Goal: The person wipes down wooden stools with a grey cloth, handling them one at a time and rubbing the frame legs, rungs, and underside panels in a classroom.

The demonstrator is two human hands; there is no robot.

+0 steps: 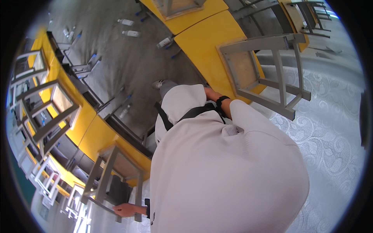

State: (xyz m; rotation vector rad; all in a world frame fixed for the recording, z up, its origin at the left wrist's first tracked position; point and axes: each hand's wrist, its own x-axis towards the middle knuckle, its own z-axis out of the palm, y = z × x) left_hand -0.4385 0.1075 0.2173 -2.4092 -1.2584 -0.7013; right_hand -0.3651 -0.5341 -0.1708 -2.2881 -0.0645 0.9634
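My left hand [124, 209] is at the lower left, its fingers curled beside the frame of an upturned grey stool [105, 177]. A dark grey thing, perhaps a cloth [119, 190], shows just above this hand; whether I grip it or the frame cannot be told. The stool stands seat-down on a yellow table [128, 145]. My right hand [210, 93] is partly hidden behind the pale fabric of my top, near another yellow table [209, 55]; its fingers do not show. Black bands are at both wrists, and a black strap crosses my body.
Another upturned stool [262, 72] stands on the right table. More yellow tables with upturned stools [55, 107] line the left. Plastic bottles [130, 33] lie on the grey floor [128, 61]. A pale patterned curtain [323, 139] hangs at the right.
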